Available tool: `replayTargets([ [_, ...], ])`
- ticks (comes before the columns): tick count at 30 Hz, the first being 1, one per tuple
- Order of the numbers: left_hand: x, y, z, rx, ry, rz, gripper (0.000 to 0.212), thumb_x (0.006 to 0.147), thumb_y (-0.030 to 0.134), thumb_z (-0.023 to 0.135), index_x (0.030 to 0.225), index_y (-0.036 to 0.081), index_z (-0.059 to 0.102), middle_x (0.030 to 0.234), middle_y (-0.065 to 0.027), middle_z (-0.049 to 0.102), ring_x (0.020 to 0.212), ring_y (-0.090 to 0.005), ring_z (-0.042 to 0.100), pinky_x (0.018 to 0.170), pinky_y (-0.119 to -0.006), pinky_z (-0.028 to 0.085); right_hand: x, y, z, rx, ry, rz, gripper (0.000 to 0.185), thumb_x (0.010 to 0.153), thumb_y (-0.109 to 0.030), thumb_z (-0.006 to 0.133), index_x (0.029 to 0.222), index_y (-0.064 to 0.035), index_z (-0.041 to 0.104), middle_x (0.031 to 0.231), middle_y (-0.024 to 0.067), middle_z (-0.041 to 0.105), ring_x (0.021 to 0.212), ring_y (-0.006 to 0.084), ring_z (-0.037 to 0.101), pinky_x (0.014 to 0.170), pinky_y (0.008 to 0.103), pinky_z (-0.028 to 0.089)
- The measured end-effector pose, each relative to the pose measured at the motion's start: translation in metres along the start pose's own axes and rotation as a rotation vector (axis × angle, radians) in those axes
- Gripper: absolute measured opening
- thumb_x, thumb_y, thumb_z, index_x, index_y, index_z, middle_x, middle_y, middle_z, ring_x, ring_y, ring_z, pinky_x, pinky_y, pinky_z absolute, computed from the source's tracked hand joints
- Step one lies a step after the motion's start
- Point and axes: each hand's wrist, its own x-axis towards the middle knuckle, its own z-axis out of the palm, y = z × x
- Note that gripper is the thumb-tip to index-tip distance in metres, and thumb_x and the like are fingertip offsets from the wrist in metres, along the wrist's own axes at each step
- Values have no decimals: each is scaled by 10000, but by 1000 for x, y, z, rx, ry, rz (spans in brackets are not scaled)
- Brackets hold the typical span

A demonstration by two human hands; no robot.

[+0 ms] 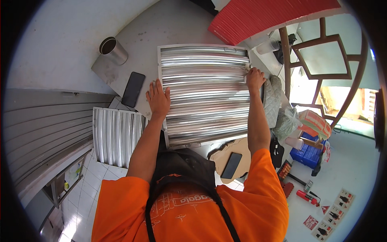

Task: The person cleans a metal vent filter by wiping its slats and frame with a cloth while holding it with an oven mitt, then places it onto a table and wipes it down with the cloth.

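A metal baffle grease filter (208, 93) with shiny horizontal slats lies flat before me on the metal table (163, 22). My left hand (159, 98) rests on its left rim, fingers spread and pressing lightly over the edge. At the upper right rim my right hand (255, 79) has its fingers curled over a small pale wad (248, 67). That wad looks like cloth, mostly hidden beneath the fingers. A second baffle filter (118, 136) stands lower left, its slats running lengthwise, partly behind my left forearm.
Left of the filter are a dark phone (133, 89) and a steel cup (114, 50). A quilted mitt (271, 101) and plastic bag (286, 122) sit to the right. Another phone (231, 165) lies on a wooden stool top (223, 155). A red ridged stack (269, 15) borders the far side.
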Motion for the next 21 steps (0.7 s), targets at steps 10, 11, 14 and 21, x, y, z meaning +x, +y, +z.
replayTargets([
  [10, 0, 2, 0, -20, -9, -33, 606, 1080, 456, 317, 1533, 55, 293, 1491, -149, 451, 1465, -323, 289, 1168, -556, 223, 11, -33, 26, -47, -69, 4, 220, 828, -251, 669, 947, -75, 728, 1071, 104, 685, 1050, 323, 628, 893, 516, 472],
  [11, -1, 3, 0, -17, -11, -44, 606, 1080, 456, 317, 1533, 55, 293, 1491, -149, 451, 1465, -323, 289, 1168, -556, 223, 8, -41, 28, -2, -78, 41, 255, 821, -287, 694, 930, -59, 728, 1076, 121, 683, 1054, 332, 637, 897, 518, 485],
  [14, -1, 0, 1, -90, 32, -35, 602, 1070, 433, 374, 1522, 42, 305, 1464, -191, 459, 1436, -355, 324, 1143, -573, 236, -10, -83, 27, 50, -135, -80, 329, 812, -366, 734, 911, -51, 728, 1061, 148, 685, 1036, 341, 661, 885, 497, 520],
  [21, -1, -3, 2, -86, 48, -37, 585, 1081, 440, 330, 1514, 48, 314, 1488, -137, 459, 1448, -344, 311, 1149, -566, 236, -58, -209, -5, 140, -266, -302, 203, 818, -191, 684, 901, -8, 714, 1008, 191, 695, 934, 328, 718, 785, 439, 594],
])
